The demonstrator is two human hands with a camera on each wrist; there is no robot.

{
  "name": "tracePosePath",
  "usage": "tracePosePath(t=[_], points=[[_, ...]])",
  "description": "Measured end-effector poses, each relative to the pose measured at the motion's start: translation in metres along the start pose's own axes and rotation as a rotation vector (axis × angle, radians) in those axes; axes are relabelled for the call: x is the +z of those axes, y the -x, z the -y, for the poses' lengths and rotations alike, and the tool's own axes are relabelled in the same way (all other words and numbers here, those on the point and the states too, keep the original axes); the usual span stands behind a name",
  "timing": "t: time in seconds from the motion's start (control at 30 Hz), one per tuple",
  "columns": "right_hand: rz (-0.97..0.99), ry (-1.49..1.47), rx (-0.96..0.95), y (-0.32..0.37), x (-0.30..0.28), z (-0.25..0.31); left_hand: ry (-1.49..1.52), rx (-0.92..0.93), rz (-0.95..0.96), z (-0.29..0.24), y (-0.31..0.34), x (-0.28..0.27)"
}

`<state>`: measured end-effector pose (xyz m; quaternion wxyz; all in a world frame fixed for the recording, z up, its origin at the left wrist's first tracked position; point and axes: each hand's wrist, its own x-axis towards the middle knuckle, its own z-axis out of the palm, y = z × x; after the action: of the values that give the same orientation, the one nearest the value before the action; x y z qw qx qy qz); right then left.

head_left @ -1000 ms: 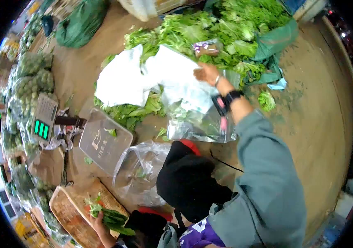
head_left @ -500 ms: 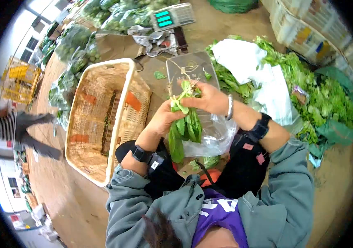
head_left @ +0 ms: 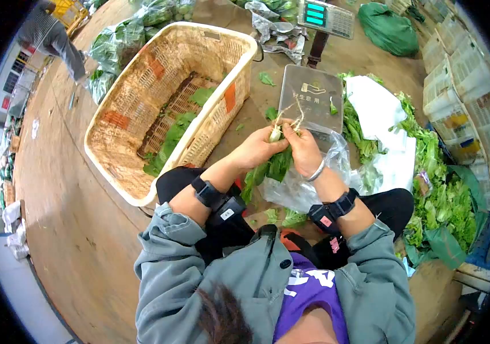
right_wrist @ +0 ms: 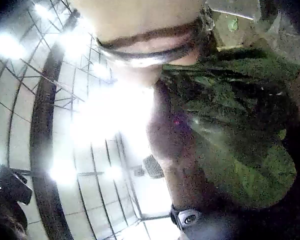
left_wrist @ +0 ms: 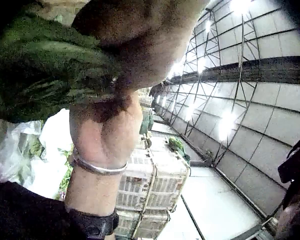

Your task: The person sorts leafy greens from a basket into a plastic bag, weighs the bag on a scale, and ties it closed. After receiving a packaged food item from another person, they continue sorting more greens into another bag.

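Both hands hold one bunch of leafy greens (head_left: 273, 166) in front of the person's chest, roots up and leaves hanging down. My left hand (head_left: 256, 149) grips the stems from the left; my right hand (head_left: 301, 146) grips them from the right, a silver bangle on its wrist. The pale roots (head_left: 288, 117) stick up between the fingers. In the left wrist view the dark leaves (left_wrist: 45, 75) fill the top left beside the right wrist. The right wrist view shows the leaves (right_wrist: 240, 125) close up. A clear plastic bag (head_left: 308, 183) lies under the hands.
A woven basket (head_left: 124, 143) with a few leaves stands at the left. A metal scale pan (head_left: 314, 94) and its display (head_left: 325, 17) are beyond the hands. Piled greens (head_left: 440, 195) and white bags (head_left: 379, 109) lie right. Stacked crates (head_left: 463, 86) line the far right.
The head turned from the pile of greens toward the basket. The right hand left the white bags and joined the left on the bunch, which now hangs roots up, closer to the body.
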<state>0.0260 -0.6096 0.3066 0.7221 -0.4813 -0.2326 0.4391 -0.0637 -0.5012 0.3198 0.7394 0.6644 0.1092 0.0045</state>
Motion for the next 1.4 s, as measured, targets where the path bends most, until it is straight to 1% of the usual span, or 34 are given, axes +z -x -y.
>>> tracePosePath(t=[0.03,0.07,0.13,0.2,0.27,0.3,0.33,0.37,0.4,0.43,0.53,0.57,0.6,0.63,0.67,0.7,0.73,0.77,0.8,0.83,0.87,0.9,0.93,0.97,1.0,1.03,1.07,1.1,1.17,1.2,1.27,1.3,1.37,1.4], points=[[-0.051,0.005,-0.038,0.0,0.004,-0.001,-0.07,-0.021,-0.011,-0.002,0.001,0.0],[0.018,-0.015,-0.022,0.001,0.007,0.003,-0.069,-0.018,-0.011,-0.006,0.002,-0.003],[0.047,0.008,-0.033,0.001,0.006,0.003,-0.323,-0.065,0.04,-0.013,0.003,-0.008],[0.078,0.026,-0.044,0.007,0.006,-0.001,-0.254,0.012,0.064,-0.007,0.005,-0.007],[0.062,0.614,-0.343,0.003,0.011,0.006,-0.204,0.246,0.043,-0.007,0.003,-0.004],[0.088,0.718,-0.315,0.001,0.014,0.016,-0.238,0.141,0.094,-0.011,0.003,-0.011],[0.055,0.724,-0.339,0.003,0.015,0.012,-0.24,0.289,0.024,-0.007,0.003,-0.006],[0.049,0.627,-0.374,-0.004,0.005,-0.005,-0.318,0.249,-0.083,-0.001,0.001,-0.006],[-0.01,0.53,-0.326,-0.009,0.005,-0.01,-0.361,0.131,-0.149,-0.008,0.002,-0.007],[-0.028,0.128,-0.105,-0.002,0.018,0.006,-0.261,0.075,-0.163,-0.015,0.004,0.002],[0.025,0.164,-0.173,-0.03,0.044,0.017,-0.149,0.16,-0.186,-0.044,0.014,-0.029],[0.062,0.251,-0.19,-0.041,0.058,0.024,-0.071,0.182,-0.153,-0.049,0.016,-0.039],[0.105,0.341,-0.234,-0.046,0.063,0.039,-0.144,0.295,-0.22,-0.05,0.013,-0.029],[0.074,0.593,-0.284,-0.073,0.083,0.049,-0.127,0.328,-0.215,-0.059,0.007,-0.059],[0.162,0.606,-0.277,-0.091,0.094,0.058,-0.185,0.17,-0.26,-0.095,0.027,-0.066],[0.192,0.531,-0.301,-0.092,0.095,0.057,-0.323,0.395,-0.389,-0.085,0.024,-0.064],[0.284,0.553,-0.138,-0.107,0.132,0.095,-0.341,0.005,-0.321,-0.109,0.03,-0.11],[0.461,0.432,-0.276,-0.13,0.145,0.103,-0.478,-0.015,-0.329,-0.139,0.047,-0.119],[0.513,0.515,-0.809,-0.154,0.145,0.084,-0.628,0.159,-0.382,-0.134,0.049,-0.124],[0.263,0.895,-0.31,-0.172,0.169,0.121,-1.004,-0.065,-0.481,-0.151,0.069,-0.166],[0.299,0.539,-0.21,-0.233,0.171,0.102,-1.262,-0.113,-0.497,-0.142,0.068,-0.215],[0.392,0.639,-0.119,-0.224,0.189,0.119,-0.726,-0.048,-0.697,-0.159,0.09,-0.234],[0.424,0.724,-0.143,-0.235,0.191,0.113,-1.246,-0.241,-0.831,-0.15,0.076,-0.257],[0.443,0.819,-0.142,-0.246,0.181,0.095,-1.07,-0.173,-1.088,-0.163,0.073,-0.232],[0.415,0.82,0.021,-0.274,0.168,0.057,-1.058,0.129,-1.057,-0.142,0.064,-0.264],[0.39,0.806,0.151,-0.303,0.162,0.03,-0.95,0.14,-0.97,-0.128,0.053,-0.281],[0.426,0.524,0.382,-0.26,0.174,0.049,-1.117,0.422,-0.983,-0.131,0.052,-0.255],[0.441,0.521,0.453,-0.307,0.15,0.01,-1.24,0.636,-0.965,-0.09,-0.007,-0.273],[1.033,-0.093,0.76,-0.323,0.128,-0.009,-1.174,0.579,-0.876,-0.072,-0.033,-0.277],[1.037,-0.111,0.795,-0.343,0.118,-0.026,-1.248,0.552,-0.885,-0.056,-0.057,-0.286],[0.955,-0.782,0.615,-0.344,0.105,-0.021,-1.449,0.494,-0.85,-0.04,-0.089,-0.27],[0.493,-0.363,0.427,-0.383,0.098,-0.026,-1.553,0.411,-0.79,-0.016,-0.128,-0.306],[0.524,-0.488,0.393,-0.347,0.089,-0.011,-1.504,0.335,-0.687,-0.031,-0.103,-0.258],[0.523,-0.367,0.431,-0.378,0.076,-0.016,-1.452,0.333,-0.591,-0.022,-0.123,-0.281]])
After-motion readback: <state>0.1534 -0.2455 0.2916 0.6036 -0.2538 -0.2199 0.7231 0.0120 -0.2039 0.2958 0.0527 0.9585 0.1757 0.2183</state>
